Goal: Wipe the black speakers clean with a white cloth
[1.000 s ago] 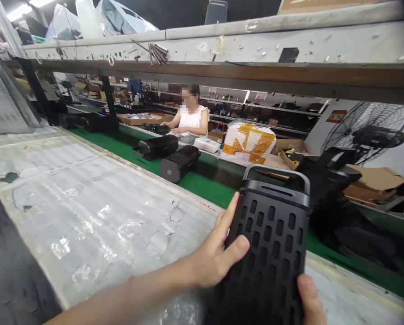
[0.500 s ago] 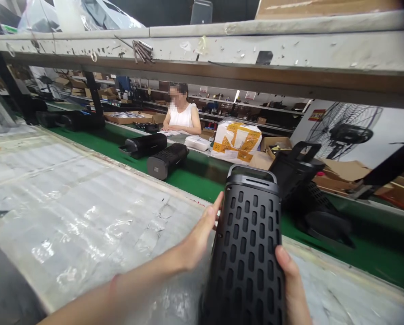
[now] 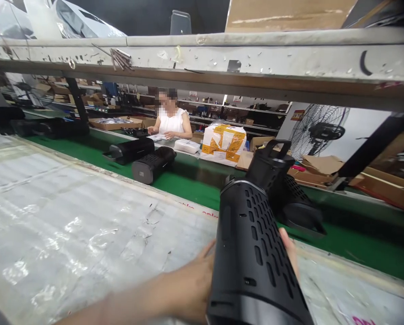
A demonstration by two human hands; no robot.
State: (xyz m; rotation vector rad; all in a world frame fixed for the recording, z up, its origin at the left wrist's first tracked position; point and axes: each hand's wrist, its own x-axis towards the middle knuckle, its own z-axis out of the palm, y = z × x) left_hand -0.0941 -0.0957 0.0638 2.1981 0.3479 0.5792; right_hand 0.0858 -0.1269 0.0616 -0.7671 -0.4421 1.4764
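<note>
A long black housing with slotted holes [image 3: 249, 253] fills the lower right middle, tilted, with its far end pointing away from me. My left hand [image 3: 197, 282] grips its left side, the fingers partly hidden beneath and behind it. On the other side, my right hand [image 3: 290, 250] holds the right flank; only a finger or thumb shows past the edge. Just beyond stand or lie more black slotted housings, one with a raised handle [image 3: 268, 164] and another lying on its side [image 3: 298, 205].
A green conveyor belt [image 3: 197, 192] runs across, carrying more black housings [image 3: 154, 164]. White plastic-covered worktop [image 3: 86, 216] lies in front. Overhead is a shelf edge [image 3: 202, 58]. Across the belt, a person in white [image 3: 171, 124] sits near a yellow-taped box [image 3: 224, 144] and a fan [image 3: 320, 128].
The held housing has rolled so its smooth side and lower end show, and its top handle has turned out of sight. My left hand has moved lower along it. The view has shifted right.
</note>
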